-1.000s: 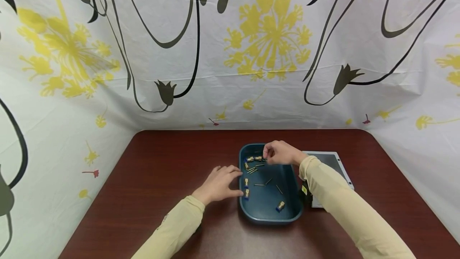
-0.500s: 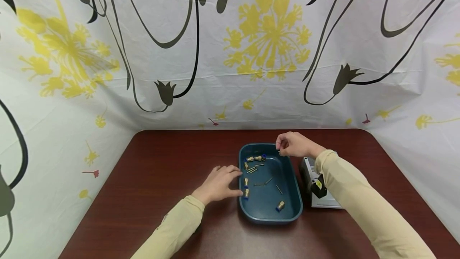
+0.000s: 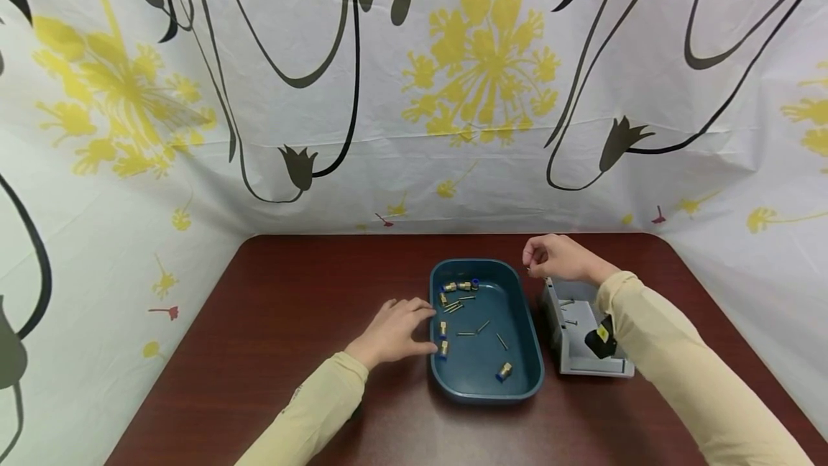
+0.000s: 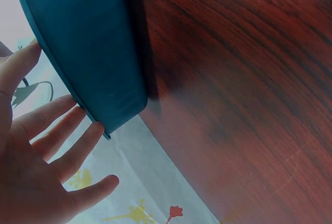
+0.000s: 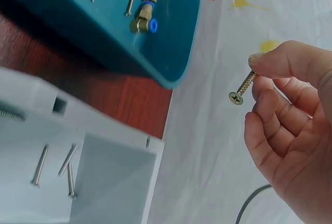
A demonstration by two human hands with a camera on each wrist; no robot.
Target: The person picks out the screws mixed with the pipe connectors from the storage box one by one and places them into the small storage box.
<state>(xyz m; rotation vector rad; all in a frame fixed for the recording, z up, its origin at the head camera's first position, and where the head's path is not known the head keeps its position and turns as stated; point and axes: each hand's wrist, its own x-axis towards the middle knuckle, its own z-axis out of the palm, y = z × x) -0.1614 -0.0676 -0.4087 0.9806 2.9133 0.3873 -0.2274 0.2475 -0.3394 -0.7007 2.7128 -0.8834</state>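
Observation:
My right hand (image 3: 561,257) is raised just beyond the far end of a grey plastic box (image 3: 598,371). Between thumb and forefinger it pinches a brass-coloured cross-head screw (image 5: 241,90), head pointing away from the fingertips. My left hand (image 3: 396,331) is at the left side of a blue plastic tray (image 3: 475,380), its fingers spread and fingertips touching the rim. Inside that tray lie several loose screws (image 3: 502,341) and several brass fittings with blue collars (image 3: 504,371). Several silvery screws (image 5: 39,165) lie in the grey box.
Tray and box stand side by side on a dark red-brown wooden table (image 3: 310,286), with a narrow gap between them. A patterned white cloth (image 3: 362,113) hangs behind the table and down its sides. On the right wrist sits a black device (image 3: 601,336).
My right hand has moved right, from above the tray's far end to near the grey box, carrying the screw. More of the box's inside shows. The left hand has stayed put.

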